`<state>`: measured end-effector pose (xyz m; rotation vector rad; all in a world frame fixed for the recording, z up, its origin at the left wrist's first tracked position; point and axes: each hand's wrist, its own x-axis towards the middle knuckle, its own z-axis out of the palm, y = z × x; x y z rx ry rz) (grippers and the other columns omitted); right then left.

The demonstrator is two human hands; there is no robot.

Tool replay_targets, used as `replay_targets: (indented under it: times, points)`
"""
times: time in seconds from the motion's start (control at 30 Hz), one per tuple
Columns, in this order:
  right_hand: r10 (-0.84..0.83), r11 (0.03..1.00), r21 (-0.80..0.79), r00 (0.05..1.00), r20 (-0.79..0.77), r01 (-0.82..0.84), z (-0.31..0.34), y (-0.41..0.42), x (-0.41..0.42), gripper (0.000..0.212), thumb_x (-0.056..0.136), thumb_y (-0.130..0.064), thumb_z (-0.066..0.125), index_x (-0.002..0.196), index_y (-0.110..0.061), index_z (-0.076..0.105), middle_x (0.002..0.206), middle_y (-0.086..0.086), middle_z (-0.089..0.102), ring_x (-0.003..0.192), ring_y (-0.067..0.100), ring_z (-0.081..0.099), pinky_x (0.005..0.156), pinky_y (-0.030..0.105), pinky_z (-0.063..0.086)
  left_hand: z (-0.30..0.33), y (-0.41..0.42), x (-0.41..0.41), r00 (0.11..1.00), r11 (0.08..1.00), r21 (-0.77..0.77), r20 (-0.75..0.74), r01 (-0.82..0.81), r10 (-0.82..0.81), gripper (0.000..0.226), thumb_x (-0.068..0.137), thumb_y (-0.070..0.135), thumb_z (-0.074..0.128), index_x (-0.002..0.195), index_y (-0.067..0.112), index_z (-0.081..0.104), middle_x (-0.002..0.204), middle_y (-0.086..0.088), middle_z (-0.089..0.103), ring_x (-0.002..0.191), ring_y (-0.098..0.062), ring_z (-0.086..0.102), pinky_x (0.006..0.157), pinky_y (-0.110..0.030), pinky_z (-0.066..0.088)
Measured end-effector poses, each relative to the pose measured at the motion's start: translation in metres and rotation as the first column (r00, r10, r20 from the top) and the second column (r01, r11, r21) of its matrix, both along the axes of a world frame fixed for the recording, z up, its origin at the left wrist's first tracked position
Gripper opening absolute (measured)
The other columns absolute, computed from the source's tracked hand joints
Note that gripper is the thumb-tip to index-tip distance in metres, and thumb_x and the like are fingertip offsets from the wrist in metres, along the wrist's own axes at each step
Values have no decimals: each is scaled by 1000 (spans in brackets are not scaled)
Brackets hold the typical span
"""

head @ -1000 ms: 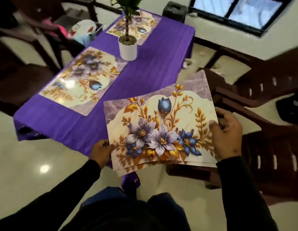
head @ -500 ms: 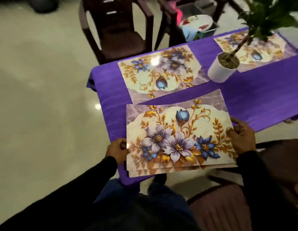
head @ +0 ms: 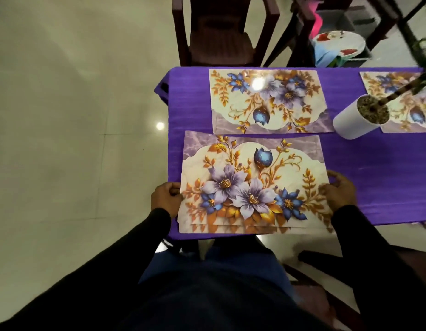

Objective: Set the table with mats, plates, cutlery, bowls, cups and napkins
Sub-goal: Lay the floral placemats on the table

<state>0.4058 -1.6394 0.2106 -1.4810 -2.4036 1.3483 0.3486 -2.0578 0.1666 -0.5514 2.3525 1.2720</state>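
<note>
On the purple-clothed table (head: 379, 177), the left hand (head: 165, 198) and right hand (head: 342, 191) pinch opposite edges of the mat stack (head: 252, 185), aligning it at the near setting opposite a laid mat (head: 269, 101).

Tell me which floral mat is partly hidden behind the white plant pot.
The far-right mat; the white pot overlaps its corner. The other mats show unobstructed.

A: Near table edge?
B: Stack of mats (head: 252, 185), left hand (head: 166, 198) at its left side, right hand (head: 340, 191) at its right.
A: Behind it?
B: Single mat (head: 269, 101); plant pot (head: 361, 120) to the right.
</note>
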Motion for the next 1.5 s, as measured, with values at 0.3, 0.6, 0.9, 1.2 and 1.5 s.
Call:
replay_targets:
  times: [0.3,0.6,0.9,1.2,1.5]
  points:
    - [338,937,35,928,155,-347,-33,24,-24,55,85,4,63,136,-15,60,95,11,64,94,33,66,77,33,48,1,14,6,988,972,-181,-65,-148,139,22,86,9,75,109,8,75,102,-7,74,92,-23,69,86,-25,48]
    - [553,830,-34,816,166,-556,-33,46,-24,56,95,-11,61,148,-21,46,82,3,65,75,11,59,60,18,42,4,37,14,967,902,-349,-132,-252,219,27,87,3,67,113,5,73,110,-19,73,106,-38,66,96,-35,47]
    - [608,780,5,759,235,-626,-37,55,-24,64,94,-18,67,151,-21,40,70,2,60,67,12,55,56,17,38,8,50,17,930,871,-328,-154,-366,334,26,88,0,63,111,4,74,111,-18,73,105,-37,67,100,-36,47]
    - [548,813,20,775,314,-582,-39,44,-23,59,98,-23,62,152,-19,39,118,16,66,108,30,62,94,37,49,8,46,15,927,867,-328,-124,-375,354,26,90,5,64,113,8,75,115,-14,72,108,-35,66,100,-36,47]
    - [517,833,21,793,322,-552,-35,40,-24,55,98,-22,62,149,-19,44,92,6,60,91,22,58,83,31,45,11,43,15,936,885,-309,-70,-349,345,24,91,13,69,114,10,76,115,-13,73,106,-34,67,97,-40,50]
